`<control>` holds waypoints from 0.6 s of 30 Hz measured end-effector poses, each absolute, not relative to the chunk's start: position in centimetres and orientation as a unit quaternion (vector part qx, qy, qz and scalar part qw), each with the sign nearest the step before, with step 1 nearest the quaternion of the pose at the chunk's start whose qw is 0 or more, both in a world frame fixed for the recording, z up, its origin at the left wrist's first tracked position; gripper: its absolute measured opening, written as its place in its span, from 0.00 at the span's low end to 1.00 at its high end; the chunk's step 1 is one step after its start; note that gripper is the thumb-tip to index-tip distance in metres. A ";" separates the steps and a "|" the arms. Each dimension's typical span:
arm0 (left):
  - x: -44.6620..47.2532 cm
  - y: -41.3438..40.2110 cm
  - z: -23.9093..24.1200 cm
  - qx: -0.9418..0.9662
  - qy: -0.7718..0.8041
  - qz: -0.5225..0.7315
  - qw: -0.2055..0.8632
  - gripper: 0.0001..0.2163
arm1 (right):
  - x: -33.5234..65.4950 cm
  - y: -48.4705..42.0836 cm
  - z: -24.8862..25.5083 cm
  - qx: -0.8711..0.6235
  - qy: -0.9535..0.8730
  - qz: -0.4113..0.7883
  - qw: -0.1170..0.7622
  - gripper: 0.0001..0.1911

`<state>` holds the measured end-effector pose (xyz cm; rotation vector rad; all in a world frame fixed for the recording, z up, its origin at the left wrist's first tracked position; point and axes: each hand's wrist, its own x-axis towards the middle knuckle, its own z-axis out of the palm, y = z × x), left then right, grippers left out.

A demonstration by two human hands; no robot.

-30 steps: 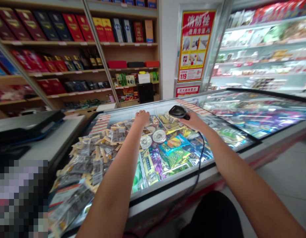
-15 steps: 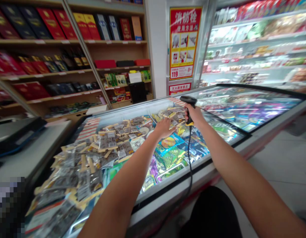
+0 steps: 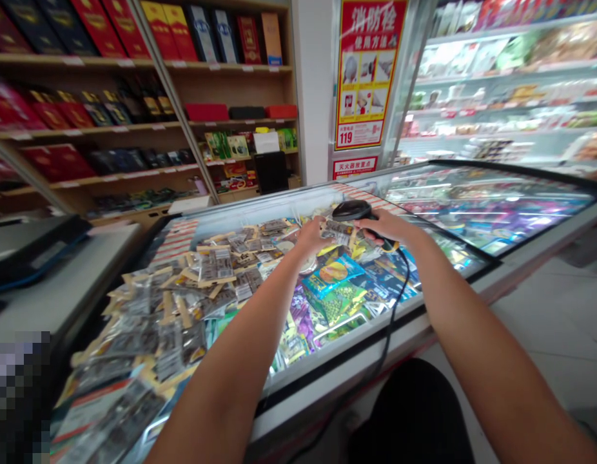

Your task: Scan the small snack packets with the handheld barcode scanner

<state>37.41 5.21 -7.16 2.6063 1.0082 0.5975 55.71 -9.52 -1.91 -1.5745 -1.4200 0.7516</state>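
My right hand [image 3: 389, 227] is wrapped round a black handheld barcode scanner [image 3: 351, 210], whose head points left and whose cable hangs over the freezer's front edge. Just below the scanner's head is a small clear packet [image 3: 339, 229] with a printed label. My left hand [image 3: 312, 238] pinches this packet at its left end; the fingertips are partly hidden. Many similar packets [image 3: 215, 265] with tan strips lie heaped on the left of the glass top. A blue bag [image 3: 333, 274] shows below my hands, among other colourful bags in the freezer.
The chest freezer [image 3: 279, 390] has a white front rim and a glass lid [image 3: 501, 200] on the right. A counter [image 3: 86, 277] with a dark device [image 3: 32, 248] stands at left. Shelves of boxes [image 3: 206, 38] and a lit display fridge [image 3: 506, 90] line the back.
The scanner has tipped from upright to nearly level and come left, toward my left hand. My left hand has lifted a packet up beneath it. The view has tilted slightly down.
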 end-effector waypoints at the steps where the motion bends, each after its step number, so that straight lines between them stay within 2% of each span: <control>1: 37.3 5.3 -7.1 0.900 0.352 0.211 0.144 0.31 | 55.7 -9.7 -1.9 -0.630 -0.568 0.318 0.425 0.15; 6: 37.0 4.9 -6.6 0.889 0.370 0.231 0.138 0.30 | 55.7 -9.9 -2.2 -0.624 -0.555 0.383 0.394 0.16; 13: 36.8 4.9 -6.3 0.888 0.372 0.236 0.127 0.30 | 55.5 -9.5 -2.3 -0.621 -0.582 0.380 0.362 0.19; 18: 36.7 5.1 -6.5 0.882 0.394 0.234 0.110 0.29 | 55.6 -9.6 -2.1 -0.600 -0.599 0.374 0.377 0.18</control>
